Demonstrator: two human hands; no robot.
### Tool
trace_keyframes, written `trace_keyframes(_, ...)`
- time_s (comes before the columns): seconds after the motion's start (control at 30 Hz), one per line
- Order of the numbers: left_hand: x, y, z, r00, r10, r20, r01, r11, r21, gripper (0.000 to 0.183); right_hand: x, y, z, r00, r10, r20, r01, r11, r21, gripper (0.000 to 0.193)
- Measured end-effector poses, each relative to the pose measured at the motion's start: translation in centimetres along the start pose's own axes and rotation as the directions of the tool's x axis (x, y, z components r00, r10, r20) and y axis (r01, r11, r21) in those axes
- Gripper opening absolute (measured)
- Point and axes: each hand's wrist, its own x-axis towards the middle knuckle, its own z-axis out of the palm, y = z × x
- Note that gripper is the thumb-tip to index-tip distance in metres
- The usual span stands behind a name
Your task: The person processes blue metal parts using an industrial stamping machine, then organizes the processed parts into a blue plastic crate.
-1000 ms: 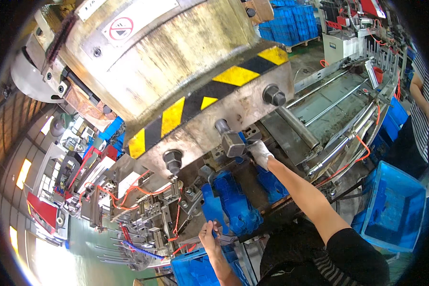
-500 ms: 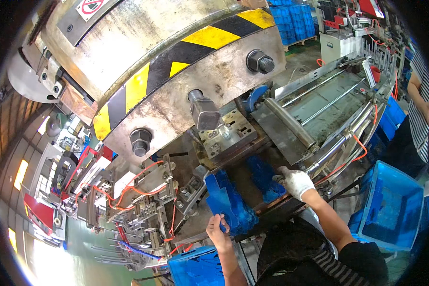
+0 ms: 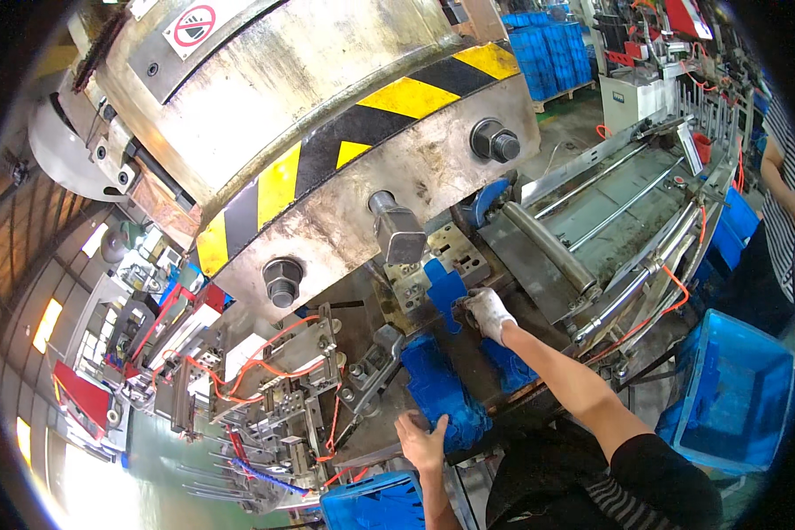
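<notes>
Head view: leftmost, a blue bin [image 3: 362,492] is holding flat blue pieces [image 3: 380,512]. Our bare left hand [image 3: 422,440] is resting half-curled against the blue stack [image 3: 439,380], perhaps steadying it; whether it's gripping, we can't tell. A blue plate [image 3: 444,287] is lying partly over the metal block [image 3: 465,253], our gloved right hand [image 3: 488,315] pinching its side, probably for safe reach. Rightmost, another bin [image 3: 724,380] is showing blue inner walls.

Bright overall; floor [image 3: 163,455] blown white beyond left edge of worktop [image 3: 465,358]. Glare on press [image 3: 283,93], worktop shaded. Fisheye bends outer lines; corners black.
</notes>
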Motion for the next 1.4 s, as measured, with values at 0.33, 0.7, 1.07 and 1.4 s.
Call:
trace_keyframes(0.33, -0.5, -0.6, 0.3, 0.979, -0.157, 0.130, 0.176, 0.972, -0.152, 0.044, 3.0, 1.0, 0.2, 0.937, -0.349, -0.035, 0.291, 0.829, -0.478, 0.016)
trace_keyframes(0.7, -0.2, -0.9, 0.0, 0.968, -0.200, 0.153, 0.233, 0.940, -0.249, 0.035, 4.5, -0.6, 0.8, 0.993, 0.038, -0.109, -0.095, 0.803, -0.588, 0.033)
trace_keyframes(1.07, 0.2, -3.1, -0.5, 0.928, -0.258, 0.267, 0.343, 0.873, -0.347, 0.026, 5.3, 0.6, 0.9, 0.993, -0.015, -0.115, -0.061, 0.775, -0.629, 0.034)
trace_keyframes(1.4, 0.7, 0.0, -2.6, 0.817, -0.419, 0.396, 0.575, 0.535, -0.619, 0.019, 4.8, 0.0, 1.0, 0.946, -0.109, 0.304, 0.307, 0.007, -0.952, 0.019)
